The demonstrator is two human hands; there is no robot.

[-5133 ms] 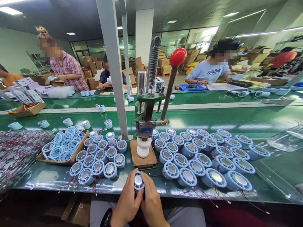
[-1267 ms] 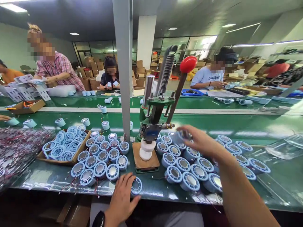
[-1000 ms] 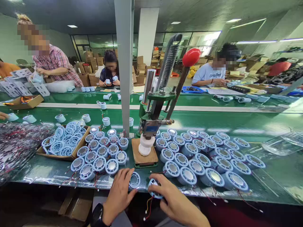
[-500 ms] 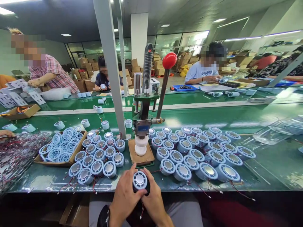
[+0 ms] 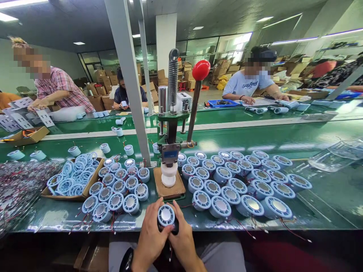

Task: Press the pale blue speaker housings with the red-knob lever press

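Observation:
Both hands cup one round light-blue part (image 5: 166,215) with a silver disc on top, at the table's front edge. My left hand (image 5: 153,231) wraps its left side, and my right hand (image 5: 182,235) wraps its right side. A dark area shows under the part, and a thin wire with a white plug hangs below. Just beyond my hands stands a hand press (image 5: 171,151) with a red knob (image 5: 201,70) and a white round block (image 5: 168,175) over a brown pad (image 5: 177,187). Similar blue parts stand in groups left (image 5: 115,201) and right (image 5: 220,206) of it.
A cardboard box (image 5: 101,165) of light-blue rings stands at the left, beside a heap of wired pieces (image 5: 22,185). A grey post (image 5: 129,75) rises behind. Clear plastic pieces (image 5: 330,158) lie at the right. Several people work across the green conveyor (image 5: 241,134).
The view has shifted slightly. My hands still hold the blue part in nearly the same place. Across the conveyor, the person in the light-blue shirt has spread both arms lower over the work surface.

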